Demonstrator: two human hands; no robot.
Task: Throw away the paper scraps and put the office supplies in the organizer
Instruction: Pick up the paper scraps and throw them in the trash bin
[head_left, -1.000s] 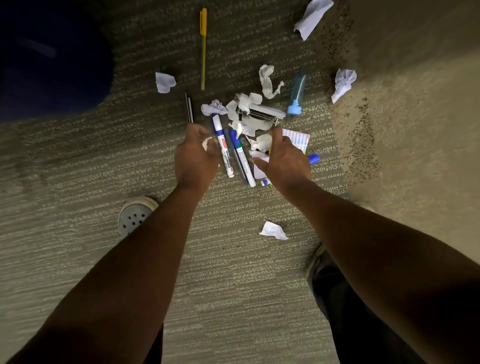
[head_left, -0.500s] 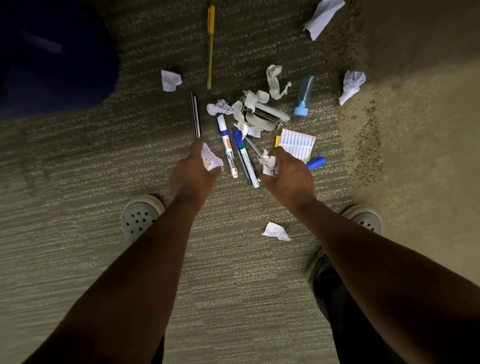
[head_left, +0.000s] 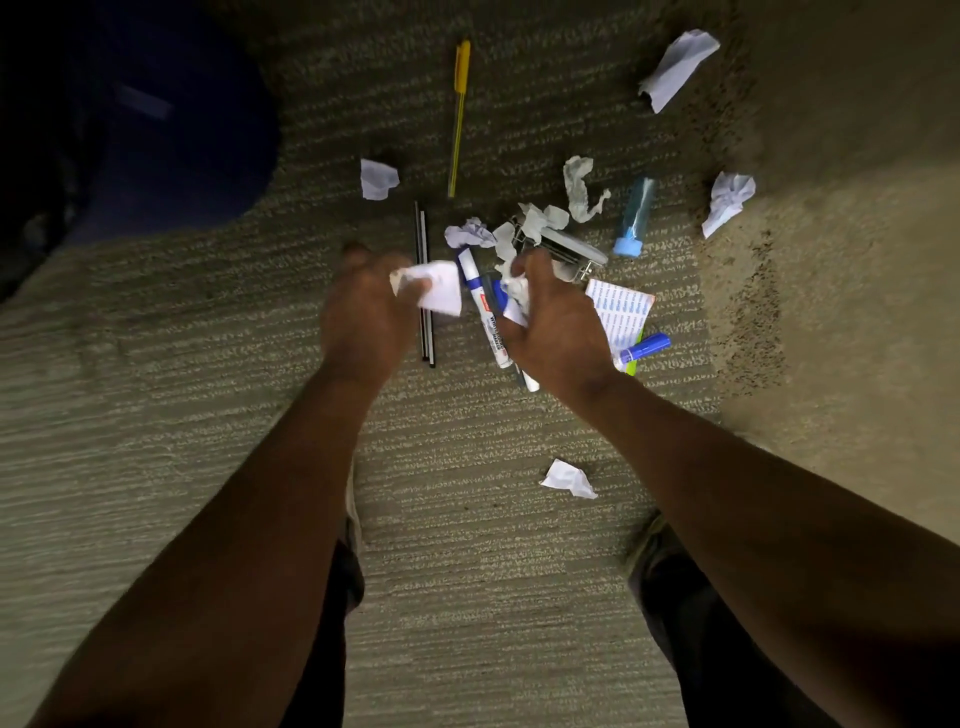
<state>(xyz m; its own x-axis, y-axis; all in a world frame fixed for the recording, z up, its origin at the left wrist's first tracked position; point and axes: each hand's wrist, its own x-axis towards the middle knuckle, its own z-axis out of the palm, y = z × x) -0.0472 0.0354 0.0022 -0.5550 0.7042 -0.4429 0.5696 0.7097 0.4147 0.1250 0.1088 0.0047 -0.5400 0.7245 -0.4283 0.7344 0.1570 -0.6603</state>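
Gathering scraps, my left grip (head_left: 363, 312) pinches a paper scrap (head_left: 439, 288), right grip (head_left: 556, 322) clutches crumpled paper (head_left: 517, 293) beside the stapler (head_left: 569, 249); a bin comes next.

Crumpled white paper scraps (head_left: 727, 200) lie scattered on the carpet around a central heap of markers (head_left: 485, 312), far of it a yellow pen (head_left: 458, 111).

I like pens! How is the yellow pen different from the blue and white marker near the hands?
The yellow pen is thin and one colour; the marker is fatter, white with a blue cap and printed label. The pen lies alone, away from the pile; the marker lies in the clutter between the hands. Both lie flat on the carpet.
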